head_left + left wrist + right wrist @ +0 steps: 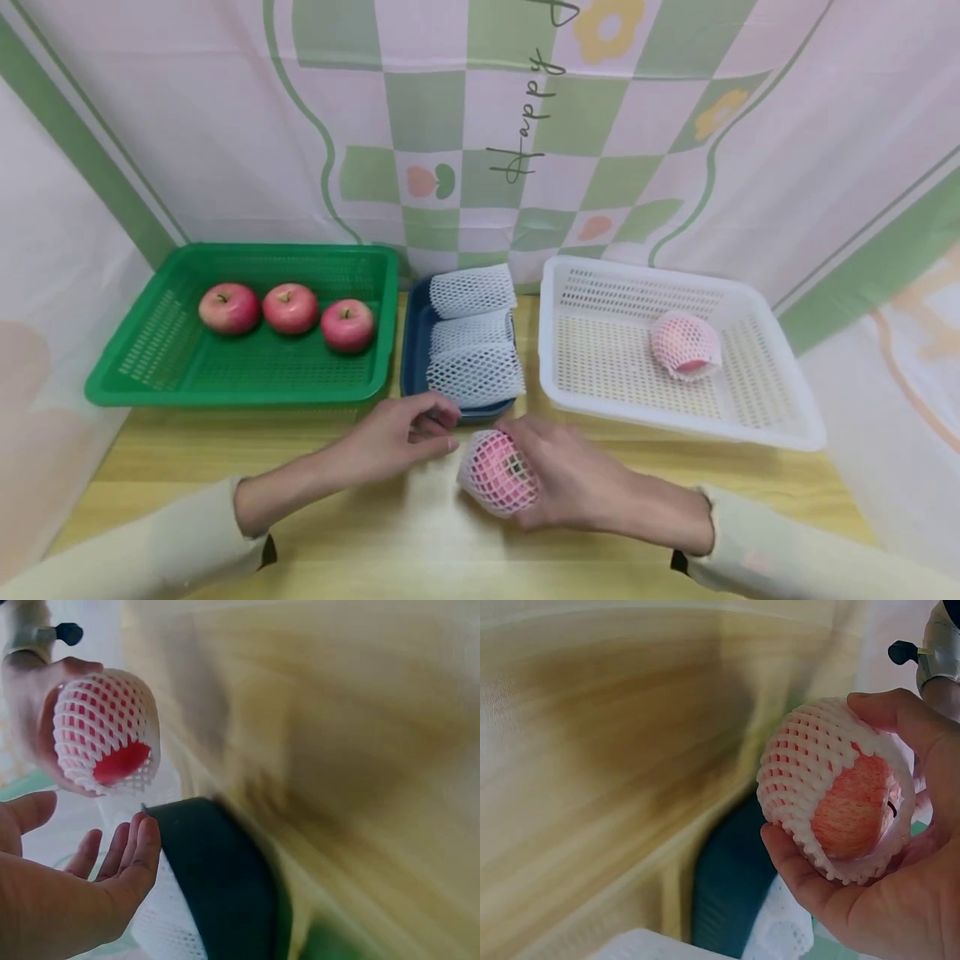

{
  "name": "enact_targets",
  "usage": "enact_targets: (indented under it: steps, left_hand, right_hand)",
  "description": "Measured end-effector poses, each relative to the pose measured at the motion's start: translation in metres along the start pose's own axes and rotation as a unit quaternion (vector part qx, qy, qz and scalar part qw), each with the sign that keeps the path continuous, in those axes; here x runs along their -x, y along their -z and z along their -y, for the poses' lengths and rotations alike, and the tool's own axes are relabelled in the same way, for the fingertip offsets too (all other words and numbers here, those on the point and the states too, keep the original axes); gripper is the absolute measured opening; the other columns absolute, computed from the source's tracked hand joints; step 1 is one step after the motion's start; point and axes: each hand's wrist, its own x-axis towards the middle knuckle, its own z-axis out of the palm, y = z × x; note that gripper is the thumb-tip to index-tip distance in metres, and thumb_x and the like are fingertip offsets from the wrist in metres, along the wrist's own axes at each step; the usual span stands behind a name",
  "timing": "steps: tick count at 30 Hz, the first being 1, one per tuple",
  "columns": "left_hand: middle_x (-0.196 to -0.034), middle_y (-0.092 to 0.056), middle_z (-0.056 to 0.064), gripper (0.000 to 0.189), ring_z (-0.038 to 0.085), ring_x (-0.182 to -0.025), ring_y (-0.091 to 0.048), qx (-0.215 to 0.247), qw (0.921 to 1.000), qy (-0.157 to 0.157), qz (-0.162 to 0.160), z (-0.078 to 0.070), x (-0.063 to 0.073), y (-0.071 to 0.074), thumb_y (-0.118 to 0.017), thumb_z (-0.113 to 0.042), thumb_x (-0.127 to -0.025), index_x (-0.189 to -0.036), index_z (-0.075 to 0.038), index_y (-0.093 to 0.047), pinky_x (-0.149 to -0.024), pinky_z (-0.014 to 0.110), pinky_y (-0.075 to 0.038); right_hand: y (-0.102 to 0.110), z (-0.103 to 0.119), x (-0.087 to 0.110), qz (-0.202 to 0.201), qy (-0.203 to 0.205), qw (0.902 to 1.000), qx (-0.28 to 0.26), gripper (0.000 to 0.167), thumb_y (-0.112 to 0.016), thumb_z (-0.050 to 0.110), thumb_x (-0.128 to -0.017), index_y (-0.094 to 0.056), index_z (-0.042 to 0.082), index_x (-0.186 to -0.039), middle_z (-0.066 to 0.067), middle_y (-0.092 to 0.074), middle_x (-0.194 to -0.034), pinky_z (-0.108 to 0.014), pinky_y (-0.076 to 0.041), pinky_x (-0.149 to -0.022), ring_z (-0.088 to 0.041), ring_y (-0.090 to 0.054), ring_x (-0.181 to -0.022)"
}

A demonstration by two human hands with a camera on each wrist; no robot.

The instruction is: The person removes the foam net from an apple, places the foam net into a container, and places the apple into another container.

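Observation:
My right hand (573, 475) grips an apple (855, 806) wrapped in a white foam net sleeve (802, 769). The stem and a patch of bare red skin show through the sleeve's opening in the right wrist view. To its left, my left hand (405, 433) holds nothing, its fingers relaxed and apart from the apple. In the left wrist view the left palm (75, 900) faces the netted apple (105, 724), fingers loosely bent. Just beyond both hands, a dark blue tray (415, 358) bears several flat white foam net sleeves (476, 371).
A green basket (240, 392) at the left holds three bare apples (291, 308). In the white basket (675, 421) at the right lies one netted apple (684, 343). All stand on a wooden table (360, 533), against a checked cloth (495, 108) at the back.

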Motion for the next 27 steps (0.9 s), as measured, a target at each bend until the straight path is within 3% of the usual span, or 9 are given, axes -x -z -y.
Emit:
enact_targets:
  steps: [5,12,15,19,23,27]
  left_hand:
    - [-0.121,-0.072,0.017,0.031,0.024,-0.108,-0.072,0.018,0.9998,0.008,0.003,0.01,0.003,-0.008,-0.074,-0.018,-0.1,-0.123,0.003,-0.068,-0.089,0.026,-0.061]
    - [-0.102,-0.076,0.01,0.014,0.024,-0.089,-0.074,0.04,0.9991,0.003,0.011,0.023,0.007,-0.02,-0.07,-0.006,-0.098,-0.109,0.001,-0.073,-0.074,0.036,-0.065]
    - [-0.099,-0.076,0.01,0.013,0.026,-0.087,-0.074,0.055,0.9983,0.002,0.021,0.028,0.008,-0.025,-0.069,-0.002,-0.097,-0.109,0.001,-0.074,-0.074,0.039,-0.065]
    - [-0.101,-0.077,0.01,0.014,0.019,-0.088,-0.074,0.061,0.9979,-0.007,0.021,0.033,0.01,-0.03,-0.07,0.001,-0.096,-0.109,0.002,-0.076,-0.077,0.031,-0.064]
    - [-0.106,-0.078,0.013,0.017,0.011,-0.088,-0.073,0.065,0.9976,-0.025,0.006,0.038,0.01,-0.034,-0.075,0.0,-0.094,-0.111,0.003,-0.075,-0.08,0.022,-0.061]
    - [-0.108,-0.077,0.014,0.023,0.012,-0.091,-0.074,0.088,0.9959,-0.021,-0.003,0.042,0.01,-0.039,-0.079,0.002,-0.09,-0.112,0.003,-0.075,-0.082,0.022,-0.061]
  right_hand:
    - [-0.007,-0.001,-0.001,0.004,0.004,1.0,-0.003,0.098,-0.098,0.024,-0.06,-0.055,-0.007,-0.142,-0.013,-0.07,-0.118,-0.031,-0.062,-0.08,-0.021,-0.069,-0.095]
    - [-0.014,0.001,-0.003,0.012,0.008,0.9999,-0.004,0.101,-0.1,0.025,-0.059,-0.054,-0.007,-0.143,-0.017,-0.07,-0.124,-0.04,-0.063,-0.09,-0.027,-0.07,-0.105]
    - [-0.016,0.002,-0.004,0.019,0.007,0.9998,-0.002,0.102,-0.1,0.027,-0.061,-0.053,-0.008,-0.144,-0.018,-0.069,-0.126,-0.043,-0.062,-0.092,-0.029,-0.07,-0.108]
    - [-0.019,0.001,-0.004,0.025,0.011,0.9996,0.001,0.1,-0.099,0.028,-0.062,-0.053,-0.006,-0.144,-0.017,-0.069,-0.126,-0.043,-0.062,-0.091,-0.028,-0.07,-0.107]
    - [-0.023,0.0,-0.004,0.028,0.021,0.9994,-0.002,0.096,-0.097,0.028,-0.062,-0.055,-0.004,-0.142,-0.012,-0.07,-0.12,-0.035,-0.062,-0.087,-0.021,-0.069,-0.099]
    - [-0.027,-0.001,-0.003,0.026,0.031,0.9992,-0.007,0.095,-0.097,0.028,-0.061,-0.056,-0.003,-0.141,-0.008,-0.069,-0.117,-0.03,-0.06,-0.086,-0.016,-0.067,-0.096]
